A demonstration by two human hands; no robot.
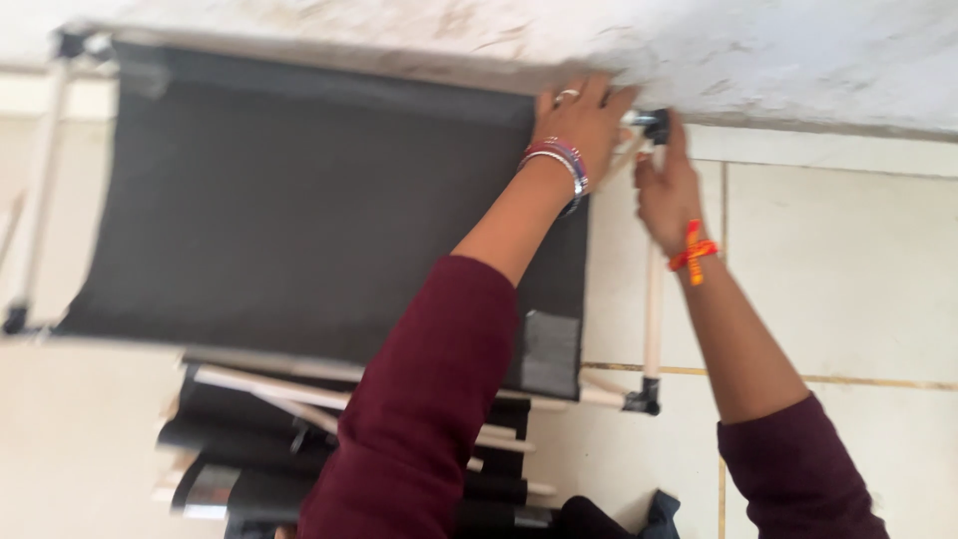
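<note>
left hand (584,120) presses flat on the black fabric shelf (299,210) at 12 o'clock; right hand (667,190) pinches the black corner connector (656,125) at 1 o'clock; fabric looks soft, the white tubes (653,309) light and stiff; best gripped at the tubes.

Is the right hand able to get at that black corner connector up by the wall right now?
Probably yes. The right hand is already at the black corner connector, its fingers seemingly touching it, with nothing between them. The left hand sits beside it on the black fabric panel, not blocking.
</note>
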